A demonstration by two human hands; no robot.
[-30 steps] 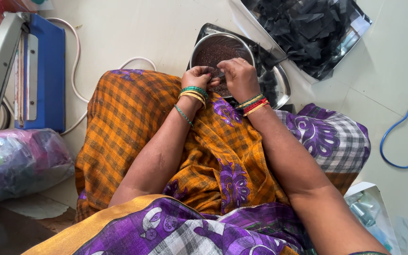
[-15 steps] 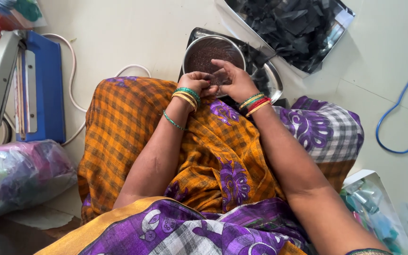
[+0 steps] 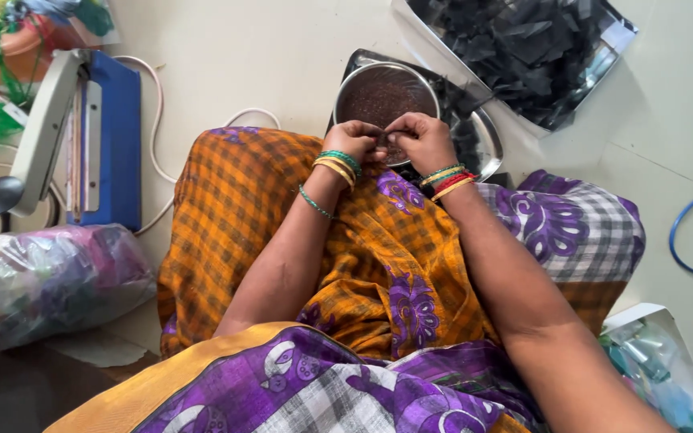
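Both hands have crept closer together, left hand (image 3: pixel 354 141) and right hand (image 3: pixel 419 140) pinching something tiny I can't make out over the round steel bowl of dark grains (image 3: pixel 385 98), so a slip could scatter grains onto the orange checked cloth (image 3: pixel 234 208).

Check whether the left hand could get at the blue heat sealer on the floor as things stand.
Probably yes: the blue heat sealer lies on the left hand's side with bare floor between, though both hands are pinching something small over the steel bowl.

Bare floor (image 3: pixel 250 72) lies open left of the steel bowl (image 3: pixel 387 96); black pieces (image 3: pixel 523 48) crowd its right.
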